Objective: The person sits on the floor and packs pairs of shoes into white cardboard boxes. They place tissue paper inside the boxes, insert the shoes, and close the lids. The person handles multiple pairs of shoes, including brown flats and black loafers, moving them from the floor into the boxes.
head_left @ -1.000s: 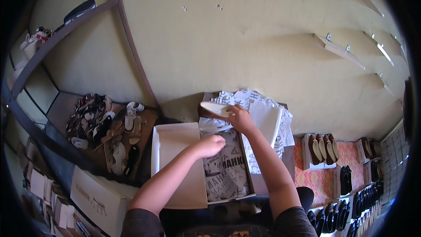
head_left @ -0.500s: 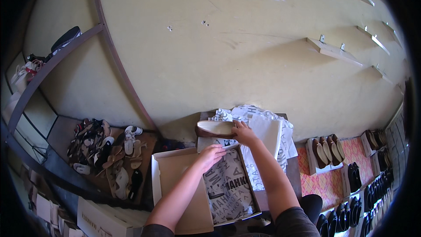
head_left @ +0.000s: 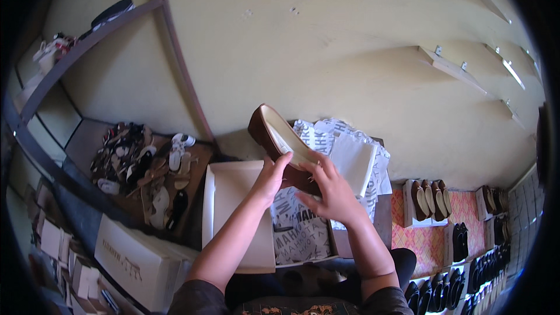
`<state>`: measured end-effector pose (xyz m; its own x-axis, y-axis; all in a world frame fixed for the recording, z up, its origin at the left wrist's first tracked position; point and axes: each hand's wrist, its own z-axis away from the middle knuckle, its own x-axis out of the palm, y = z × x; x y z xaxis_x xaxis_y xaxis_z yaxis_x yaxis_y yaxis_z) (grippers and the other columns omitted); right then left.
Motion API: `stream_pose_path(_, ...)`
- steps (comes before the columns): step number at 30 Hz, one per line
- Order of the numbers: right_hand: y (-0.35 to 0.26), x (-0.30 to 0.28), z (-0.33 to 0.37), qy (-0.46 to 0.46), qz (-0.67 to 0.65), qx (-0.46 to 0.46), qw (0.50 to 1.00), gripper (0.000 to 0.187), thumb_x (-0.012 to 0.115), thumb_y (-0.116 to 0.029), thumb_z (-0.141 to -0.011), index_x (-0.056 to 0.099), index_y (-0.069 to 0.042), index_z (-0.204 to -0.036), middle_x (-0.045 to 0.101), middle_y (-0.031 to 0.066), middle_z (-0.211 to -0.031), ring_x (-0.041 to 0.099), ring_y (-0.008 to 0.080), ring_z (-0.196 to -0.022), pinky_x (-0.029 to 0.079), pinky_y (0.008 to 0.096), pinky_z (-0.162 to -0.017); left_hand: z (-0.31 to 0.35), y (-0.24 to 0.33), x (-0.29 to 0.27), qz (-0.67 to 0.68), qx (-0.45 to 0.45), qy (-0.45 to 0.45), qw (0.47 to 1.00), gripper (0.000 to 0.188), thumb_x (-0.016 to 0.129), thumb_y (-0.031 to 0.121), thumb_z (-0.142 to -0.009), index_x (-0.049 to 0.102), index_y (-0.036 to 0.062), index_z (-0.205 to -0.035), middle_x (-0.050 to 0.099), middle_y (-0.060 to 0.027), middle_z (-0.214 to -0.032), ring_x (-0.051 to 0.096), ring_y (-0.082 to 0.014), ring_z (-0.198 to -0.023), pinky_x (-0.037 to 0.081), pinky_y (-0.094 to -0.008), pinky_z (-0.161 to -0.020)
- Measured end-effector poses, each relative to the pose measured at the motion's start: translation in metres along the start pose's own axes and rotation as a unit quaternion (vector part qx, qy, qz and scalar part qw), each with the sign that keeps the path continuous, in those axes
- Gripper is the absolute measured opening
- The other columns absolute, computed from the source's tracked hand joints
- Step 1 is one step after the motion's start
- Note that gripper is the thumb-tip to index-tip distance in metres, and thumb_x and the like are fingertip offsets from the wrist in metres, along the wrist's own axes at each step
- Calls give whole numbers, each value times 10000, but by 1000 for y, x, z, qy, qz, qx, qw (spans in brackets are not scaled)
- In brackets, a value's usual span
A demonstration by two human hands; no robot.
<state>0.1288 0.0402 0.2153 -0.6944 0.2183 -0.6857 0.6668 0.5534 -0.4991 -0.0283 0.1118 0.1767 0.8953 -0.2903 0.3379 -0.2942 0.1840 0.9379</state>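
Note:
I hold a brown flat shoe with a cream insole [head_left: 279, 140] up in front of me with both hands. My left hand [head_left: 272, 176] grips its near side from below. My right hand [head_left: 328, 185] clasps its front part, fingers spread over the sole edge. Below the shoe lies an open white shoebox [head_left: 303, 233] lined with printed tissue paper; its white lid [head_left: 233, 210] lies to the left. More crumpled printed paper and white boxes [head_left: 350, 151] sit behind the box.
A brown tray with a heap of mixed sandals and shoes [head_left: 146, 169] stands at the left. White boxes [head_left: 131, 259] lie at the lower left. Rows of flat shoes [head_left: 431, 198] line patterned mats at the right. Wall shelves [head_left: 449, 67] run above.
The shoe has been lifted from the paper pile and tilted up toward me. My left hand left the box paper and took hold of the shoe beside my right hand.

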Motion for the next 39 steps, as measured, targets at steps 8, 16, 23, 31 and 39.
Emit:
stream_pose_path(8, -30, 15, 78, -138, -70, -130, 979, 570, 752, -204, -632, 567, -193, -1171, 401, 194, -1149, 429, 389, -1125, 405, 449, -935, 90, -20, -21, -44, -142, -77, 986, 415, 419, 365, -928, 492, 45, -1182, 596, -73, -1067, 602, -148, -924, 495, -315, -801)
stream_pose_path(16, -19, 6, 88, -184, -49, -112, 975, 497, 727, -220, -618, 606, -197, -1099, 434, 200, -1065, 486, 370, -966, 462, 418, -798, 183, -54, -12, -641, 110, -131, 748, 467, 471, 486, -880, 578, 102, -1122, 558, -82, -1168, 496, -233, -1129, 128, -722, -907)
stream_pose_path(23, -12, 31, 76, -206, -60, -127, 968, 469, 711, -195, -625, 616, -178, -1085, 453, 214, -1049, 494, 387, -973, 464, 421, -810, 194, -88, -16, -751, 155, -112, 632, 544, 534, 530, -786, 626, 49, -1022, 568, -60, -1127, 416, -193, -1203, 48, -752, -929)
stream_pose_path(31, 0, 65, 80, -189, -37, -128, 973, 463, 711, -236, -655, 604, -164, -1101, 441, 207, -1026, 480, 378, -965, 458, 420, -802, 193, -86, -11, -774, 103, -129, 612, 484, 562, 494, -782, 676, 28, -853, 565, -58, -1029, 405, -197, -1171, 111, -748, -922)
stream_pose_path(39, 11, 81, 92, -255, 35, -112, 960, 491, 632, -369, -744, 516, -175, -1180, 411, 200, -1056, 447, 376, -999, 402, 438, -874, 194, -88, -12, -768, 120, -127, 616, 467, 576, 466, -784, 673, 11, -828, 555, -73, -1001, 400, -209, -1170, 157, -748, -906)
